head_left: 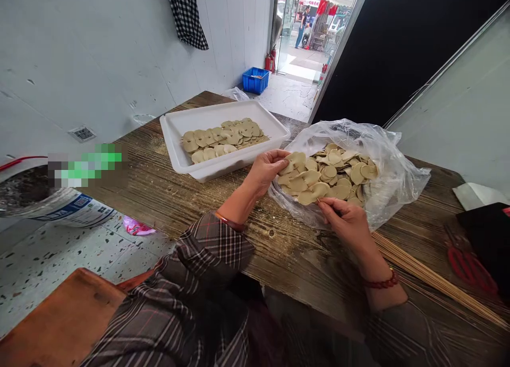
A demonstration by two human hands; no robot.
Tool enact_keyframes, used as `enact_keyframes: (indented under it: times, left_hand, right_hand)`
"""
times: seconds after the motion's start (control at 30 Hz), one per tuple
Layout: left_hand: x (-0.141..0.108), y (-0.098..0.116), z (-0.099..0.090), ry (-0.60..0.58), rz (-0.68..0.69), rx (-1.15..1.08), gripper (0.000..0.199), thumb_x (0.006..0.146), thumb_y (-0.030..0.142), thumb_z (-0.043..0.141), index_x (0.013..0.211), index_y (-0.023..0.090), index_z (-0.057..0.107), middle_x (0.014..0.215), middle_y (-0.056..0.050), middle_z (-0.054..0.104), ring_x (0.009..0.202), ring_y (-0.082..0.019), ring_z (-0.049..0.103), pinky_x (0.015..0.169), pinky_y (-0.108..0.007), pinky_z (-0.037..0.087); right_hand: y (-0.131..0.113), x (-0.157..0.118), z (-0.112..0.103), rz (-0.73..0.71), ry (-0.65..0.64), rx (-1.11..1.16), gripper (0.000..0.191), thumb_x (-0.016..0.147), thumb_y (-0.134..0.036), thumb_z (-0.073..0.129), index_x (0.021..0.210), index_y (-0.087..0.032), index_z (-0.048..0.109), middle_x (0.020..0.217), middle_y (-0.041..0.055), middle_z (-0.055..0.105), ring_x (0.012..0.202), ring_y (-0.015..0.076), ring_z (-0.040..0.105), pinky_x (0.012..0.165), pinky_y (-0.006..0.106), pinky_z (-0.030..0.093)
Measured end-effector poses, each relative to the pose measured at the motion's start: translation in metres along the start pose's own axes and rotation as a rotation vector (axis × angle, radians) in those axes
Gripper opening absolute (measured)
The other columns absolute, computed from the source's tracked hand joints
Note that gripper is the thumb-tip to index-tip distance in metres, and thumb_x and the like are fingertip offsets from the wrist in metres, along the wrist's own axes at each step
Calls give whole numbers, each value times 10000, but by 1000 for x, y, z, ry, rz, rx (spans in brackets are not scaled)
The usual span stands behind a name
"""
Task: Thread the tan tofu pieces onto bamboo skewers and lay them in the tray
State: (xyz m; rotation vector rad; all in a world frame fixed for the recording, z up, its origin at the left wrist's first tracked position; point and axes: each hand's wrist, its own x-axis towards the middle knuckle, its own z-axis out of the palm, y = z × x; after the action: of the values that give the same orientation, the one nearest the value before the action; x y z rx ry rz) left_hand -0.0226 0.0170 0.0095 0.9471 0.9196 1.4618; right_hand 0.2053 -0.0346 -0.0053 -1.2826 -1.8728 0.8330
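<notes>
Slices [306, 180] on a stick [318, 201] slant between the hands, left hand [263, 172] pinching the far slice, right hand [346, 219] the stick's near end (bag [398, 170] behind).

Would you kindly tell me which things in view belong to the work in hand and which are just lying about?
Seemingly in use: round slices, thin sticks, plastic bag, white tray.

Apparently just lying about: blue crate, bucket, red-handled scissors.

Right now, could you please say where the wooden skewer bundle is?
The skewer bundle lies lower right in the head view, between the right hand and red-handled scissors.
</notes>
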Motion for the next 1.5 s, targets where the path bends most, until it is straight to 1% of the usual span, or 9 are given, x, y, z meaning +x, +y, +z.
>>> enact_keyframes:
  times: [0.17, 0.47, 0.8, 0.9, 1.03, 1.2, 1.3, 1.43, 1.5]
  left_hand:
    - [1, -4, 0, -35, 22, 30, 188, 657, 186, 754, 830, 123, 712, 780, -29, 704, 672, -82, 591, 654, -205, 450]
    - [1, -3, -2, 7, 74, 116, 179, 672, 206, 733, 831, 126, 723, 744, -20, 694, 643, -81, 562, 613, -202, 420]
    - [0, -5, 2, -9, 129, 252, 175, 693, 186, 696, 850, 109, 706, 659, 15, 622, 572, -59, 484, 546, -192, 352]
    - [0, -5, 1, -12, 113, 276, 237, 694, 171, 700, 924, 114, 701, 633, 31, 601, 546, -51, 460, 529, -187, 330]
    - [0, -3, -1, -15, 52, 155, 374, 694, 172, 737, 1059, 132, 666, 638, 39, 611, 555, -53, 494, 545, -176, 363]
    - [0, -2, 0, -2, -118, -138, 241, 742, 261, 753, 924, 115, 691, 775, -31, 685, 679, -105, 618, 647, -230, 512]
    - [-2, -1, 1, -38, -198, -235, 233, 757, 283, 760, 887, 97, 703, 824, -66, 715, 736, -136, 663, 701, -259, 558]
    - [-6, -1, 4, -125, -232, -299, 227, 739, 251, 784, 889, 95, 719, 850, -84, 740, 743, -141, 687, 730, -251, 569]
    - [-7, -2, 5, -133, -226, -299, 218, 714, 228, 802, 873, 102, 722, 820, -76, 743, 725, -132, 687, 726, -241, 568]
  right_hand:
    - [2, 0, 2, -30, 6, -9, 328, 866, -418, 584, 886, -147, 768, 512, -5, 587, 478, 127, 502, 466, 243, 359]
    - [-2, -1, 4, -31, -17, -10, 338, 876, -421, 566, 846, -144, 757, 497, -10, 568, 481, 127, 496, 485, 245, 355]
    - [-4, -2, 7, -25, 9, -9, 326, 872, -402, 566, 821, -137, 750, 494, -10, 563, 485, 120, 488, 498, 243, 351]
    - [-3, -2, 9, -3, -11, 43, 340, 879, -423, 563, 831, -141, 746, 504, -11, 558, 473, 112, 465, 471, 237, 331]
    - [0, -1, 11, 64, -35, 155, 354, 863, -454, 588, 865, -136, 742, 500, -22, 543, 431, 94, 416, 425, 227, 298]
    - [2, -2, 10, 130, -42, 291, 385, 845, -490, 615, 899, -128, 733, 499, -36, 529, 398, 75, 383, 391, 212, 281]
    - [1, -2, 11, 141, -52, 323, 403, 844, -507, 616, 893, -124, 731, 500, -37, 524, 385, 68, 378, 379, 207, 271]
    - [1, -2, 11, 138, -53, 323, 403, 842, -507, 621, 899, -124, 731, 500, -37, 523, 387, 68, 385, 378, 204, 272]
    - [2, -2, 11, 145, -57, 313, 400, 845, -505, 619, 911, -127, 731, 501, -37, 527, 380, 67, 387, 379, 204, 270]
